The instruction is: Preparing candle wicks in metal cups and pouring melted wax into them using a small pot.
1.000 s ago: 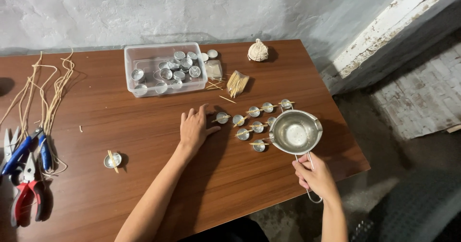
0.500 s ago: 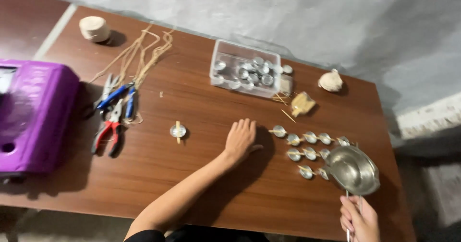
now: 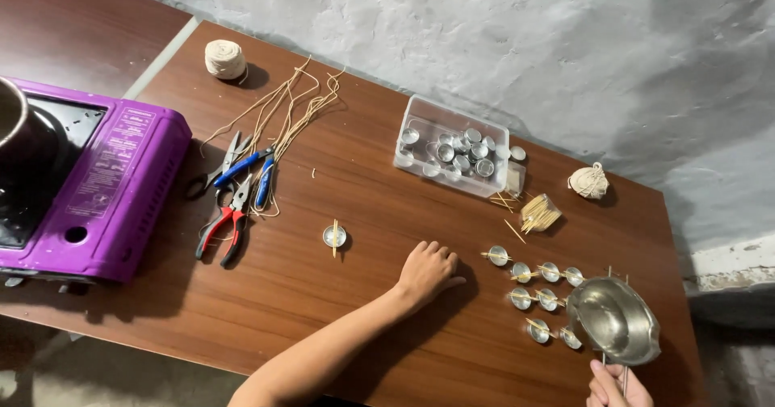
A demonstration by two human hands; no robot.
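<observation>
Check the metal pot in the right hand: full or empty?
Looks empty: the pot, held by the right hand, shows only its bare shiny bottom; a thin clear film cannot be ruled out.

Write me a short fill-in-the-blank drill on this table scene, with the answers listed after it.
1. The right hand holds the handle of a metal ____.
2. The left hand lies flat on the ____.
3. The camp stove at the left is coloured ____.
4. The clear plastic box holds small metal ____.

Answers: pot; table; purple; cups

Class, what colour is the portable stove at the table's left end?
Purple, the portable stove, seen in the head view.
</observation>
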